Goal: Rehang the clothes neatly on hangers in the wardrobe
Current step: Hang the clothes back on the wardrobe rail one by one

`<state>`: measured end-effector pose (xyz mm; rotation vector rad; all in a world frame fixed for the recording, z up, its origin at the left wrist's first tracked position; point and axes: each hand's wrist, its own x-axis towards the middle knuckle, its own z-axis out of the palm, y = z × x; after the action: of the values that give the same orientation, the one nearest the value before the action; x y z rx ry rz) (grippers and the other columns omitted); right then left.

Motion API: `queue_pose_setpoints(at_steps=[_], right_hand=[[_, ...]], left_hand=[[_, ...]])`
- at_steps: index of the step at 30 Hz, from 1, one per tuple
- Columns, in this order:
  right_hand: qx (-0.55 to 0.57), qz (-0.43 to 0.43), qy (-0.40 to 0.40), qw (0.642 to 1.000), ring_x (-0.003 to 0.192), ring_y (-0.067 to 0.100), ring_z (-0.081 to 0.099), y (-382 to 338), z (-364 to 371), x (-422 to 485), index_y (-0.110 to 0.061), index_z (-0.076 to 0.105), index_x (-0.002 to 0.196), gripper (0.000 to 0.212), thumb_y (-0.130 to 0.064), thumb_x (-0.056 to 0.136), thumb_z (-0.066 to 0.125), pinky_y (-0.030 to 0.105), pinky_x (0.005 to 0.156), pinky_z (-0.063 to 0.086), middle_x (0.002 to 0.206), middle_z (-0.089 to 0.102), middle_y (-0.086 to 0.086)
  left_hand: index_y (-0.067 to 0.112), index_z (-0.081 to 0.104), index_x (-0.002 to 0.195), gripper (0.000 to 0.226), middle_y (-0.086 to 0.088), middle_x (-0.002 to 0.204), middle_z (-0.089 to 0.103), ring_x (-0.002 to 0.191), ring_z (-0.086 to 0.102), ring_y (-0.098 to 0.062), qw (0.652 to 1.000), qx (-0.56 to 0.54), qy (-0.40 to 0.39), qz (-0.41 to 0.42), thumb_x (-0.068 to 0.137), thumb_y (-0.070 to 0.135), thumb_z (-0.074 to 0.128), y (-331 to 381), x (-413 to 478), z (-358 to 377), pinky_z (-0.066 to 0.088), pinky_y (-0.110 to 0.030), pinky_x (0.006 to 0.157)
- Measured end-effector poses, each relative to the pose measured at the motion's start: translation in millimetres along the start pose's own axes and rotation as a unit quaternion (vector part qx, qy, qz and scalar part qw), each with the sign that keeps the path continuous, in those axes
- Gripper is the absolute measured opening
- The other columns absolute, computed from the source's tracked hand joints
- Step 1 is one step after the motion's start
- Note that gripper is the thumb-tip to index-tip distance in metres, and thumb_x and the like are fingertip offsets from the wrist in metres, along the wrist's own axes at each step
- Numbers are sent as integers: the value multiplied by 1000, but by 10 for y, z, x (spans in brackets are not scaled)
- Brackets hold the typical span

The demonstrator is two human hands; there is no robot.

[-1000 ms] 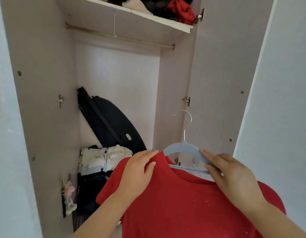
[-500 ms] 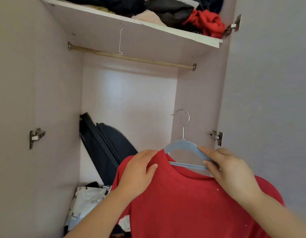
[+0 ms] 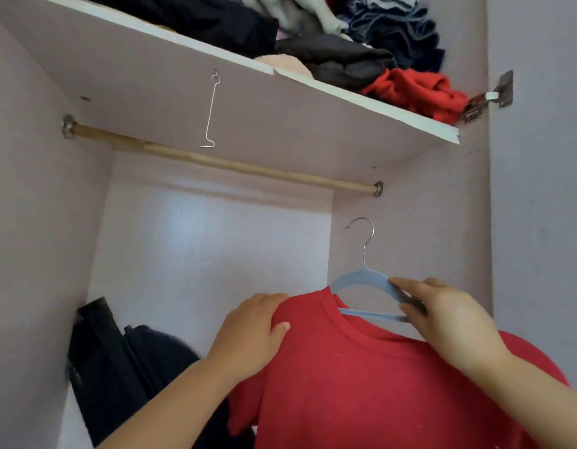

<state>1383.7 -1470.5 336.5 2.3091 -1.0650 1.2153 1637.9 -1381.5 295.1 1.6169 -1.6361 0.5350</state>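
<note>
Head camera: we see one red shirt (image 3: 361, 384) at 5 o'clock in the frame, draped on one blue hanger (image 3: 361, 281) and held up inside the wardrobe. The hanger's long axis runs from 9 to 3 o'clock, dipping a little at the 3 o'clock end. Its metal hook points to 12 and is clear of the one wooden rod (image 3: 216, 162) at 11 o'clock. Two hands are at work. The left hand (image 3: 251, 332) grips the shirt's shoulder with curled fingers, and the right hand (image 3: 449, 315) pinches the hanger's arm. One wire hook (image 3: 209, 115) hangs under the shelf (image 3: 345, 92), which is piled with clothes. One dark bag (image 3: 118, 367) leans at 8 o'clock.
</note>
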Motion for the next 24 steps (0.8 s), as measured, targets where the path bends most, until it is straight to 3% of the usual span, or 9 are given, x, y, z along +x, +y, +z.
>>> queue_pose_setpoints(at_steps=[7,14,20,24], right_hand=[[-70,14,23,997,85,23,57,331,373,1155,-31,57,111,25,-23,89,51,29,60,41,85,48,-4],[-94,65,60,992,73,24,49,781,731,2152,-22,59,96,17,-13,87,47,27,60,37,75,38,-3],[-105,90,77,987,83,27,59,1006,1042,2728,-21,62,100,30,-3,83,45,27,64,39,85,48,2],[-99,105,72,987,94,27,61,1105,1164,2958,-20,63,108,36,-1,85,43,28,68,41,103,57,6]], left_hand=[[32,27,142,50,9,146,32,131,32,-9,998,46,41,-10,95,35,44,-373,835,5,26,-25,108],[34,29,140,50,11,140,38,127,36,-7,991,87,98,-10,93,38,46,-585,1599,147,29,-21,103],[39,26,139,50,15,139,37,128,35,-4,987,118,113,1,93,41,45,-711,1991,433,29,-18,102],[38,27,139,50,16,139,37,127,35,-3,985,128,119,6,93,42,45,-748,2188,572,29,-17,102]])
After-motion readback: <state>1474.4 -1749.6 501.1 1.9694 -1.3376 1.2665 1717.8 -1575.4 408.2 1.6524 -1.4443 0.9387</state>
